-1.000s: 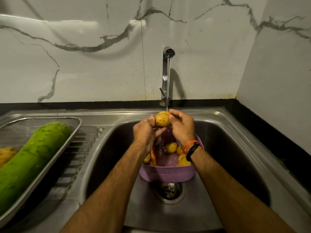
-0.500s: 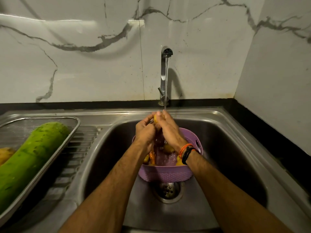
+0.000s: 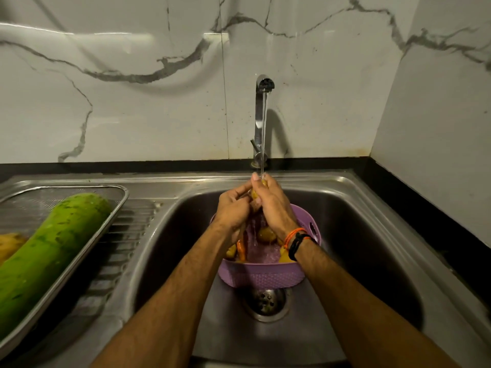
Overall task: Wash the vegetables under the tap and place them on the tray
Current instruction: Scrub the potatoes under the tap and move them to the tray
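A: Head cam, what's w/ the hands?

B: Both up under the tap (image 3: 261, 120), water running. Left hand (image 3: 233, 208) and right hand (image 3: 273, 205) are wrapped round one potato (image 3: 255, 193), fingers curled tight on it from both sides, only a yellow sliver showing btwn them. Stream lands right at the top of the grip.

A: Where's that vs the sink?

B: Above the purple basket (image 3: 263, 276), which sits in the sink (image 3: 372, 235) bowl, just behind the drain (image 3: 266, 304). More potatoes (image 3: 265, 235) in the basket, plus a carrot (image 3: 241, 249) on its left side, partly hidden by the left wrist.

A: Tray?

B: Metal tray (image 3: 117, 211) on the draining board, left of the bowl, well apart from the hands. Big green gourd (image 3: 50, 251) lies in it diagonally; smth yellow (image 3: 9, 244) beside it at the left edge, can't tell what.

A: Anything else?

B: Orange and black bands (image 3: 296, 239) on the right wrist. Marble-look wall (image 3: 132, 102) behind.
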Tool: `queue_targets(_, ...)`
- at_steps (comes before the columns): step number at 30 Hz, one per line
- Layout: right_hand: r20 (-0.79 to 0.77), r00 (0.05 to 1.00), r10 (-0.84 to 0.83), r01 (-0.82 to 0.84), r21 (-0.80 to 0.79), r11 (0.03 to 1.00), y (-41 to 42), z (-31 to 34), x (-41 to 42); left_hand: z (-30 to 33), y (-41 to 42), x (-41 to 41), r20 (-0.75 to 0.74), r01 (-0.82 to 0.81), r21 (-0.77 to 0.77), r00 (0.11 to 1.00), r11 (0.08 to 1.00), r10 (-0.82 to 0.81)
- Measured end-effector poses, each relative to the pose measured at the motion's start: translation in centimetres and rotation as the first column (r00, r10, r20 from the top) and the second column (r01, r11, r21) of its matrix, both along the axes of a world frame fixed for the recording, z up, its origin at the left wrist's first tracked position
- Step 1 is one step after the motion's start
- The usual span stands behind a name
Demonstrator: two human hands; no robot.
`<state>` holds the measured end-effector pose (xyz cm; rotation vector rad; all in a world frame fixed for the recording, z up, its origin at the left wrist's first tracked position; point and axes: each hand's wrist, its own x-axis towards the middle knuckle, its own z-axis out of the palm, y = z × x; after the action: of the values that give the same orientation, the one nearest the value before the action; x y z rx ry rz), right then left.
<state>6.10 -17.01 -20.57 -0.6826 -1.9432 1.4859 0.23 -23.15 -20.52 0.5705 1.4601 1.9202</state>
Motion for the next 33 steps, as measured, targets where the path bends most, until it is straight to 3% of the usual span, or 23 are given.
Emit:
queue_targets(3,0.003,1.0,0.02,-0.02,0.028,0.999,-0.1,-0.6,0.0,0.0,0.2,0.2,-0.007,-0.135,-0.017,0.991,0.991,0.135)
queue_targets(7,-0.007,1.0,-0.027,0.027,0.002,1.0,0.5,-0.3,-0.3,0.2,-0.2,0.4,-0.032,0.005,-0.022,0.999,1.0,-0.006)
queue_targets(9,0.0,1.0,-0.028,0.028,0.0,1.0,0.9,-0.4,-0.1,0.1,0.0,0.2,-0.051,-0.036,-0.016,0.998,0.999,0.035)
queue_targets(11,-0.019,0.999,-0.028,0.028,-0.025,0.999,1.0,-0.7,-0.1,-0.3,0.4,0.0,-0.162,-0.111,-0.049,0.982,0.993,0.102)
queue_targets(14,-0.059,0.992,-0.108,0.098,-0.149,0.984,1.2,-0.6,-0.3,-0.3,0.6,0.6,-0.37,-0.109,-0.119,0.927,0.987,0.058)
queue_targets(18,-0.218,0.956,-0.198,0.09,-0.424,0.901,2.1,-0.8,-0.7,0.0,0.5,2.6,-0.52,-0.047,-0.21,0.851,0.977,-0.071)
queue_targets(24,-0.258,0.941,-0.217,0.038,-0.556,0.83,1.6,-1.4,-0.4,0.6,0.6,2.9,-0.589,-0.062,-0.345,0.791,0.937,-0.165)
queue_targets(33,-0.27,0.936,-0.225,0.031,-0.572,0.82,1.3,-1.2,-0.4,0.9,0.5,2.4,-0.585,-0.057,-0.365,0.79,0.929,-0.182)
